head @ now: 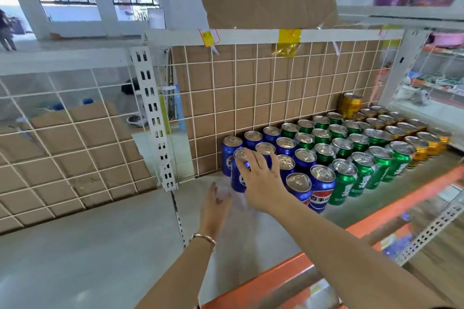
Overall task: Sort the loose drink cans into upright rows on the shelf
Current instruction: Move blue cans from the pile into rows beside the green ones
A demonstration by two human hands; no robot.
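Observation:
Upright rows of cans stand on the white shelf (263, 238): blue cans (322, 187) on the left, green cans (344, 183) in the middle, gold cans (424, 148) at the right. My right hand (261, 178) reaches over the left end of the blue rows, its spread fingers resting against a blue can (238, 178) that stands at the front left. My left hand (216, 204) hovers low over the bare shelf just left of that can, fingers straight and holding nothing. A taller gold can (349, 105) stands at the back.
A white wire grid backed with cardboard (251, 98) closes the rear of the shelf. An orange front rail (288, 273) runs along the shelf's near edge. A perforated white upright (153, 120) divides this bay from the bare shelf at the left.

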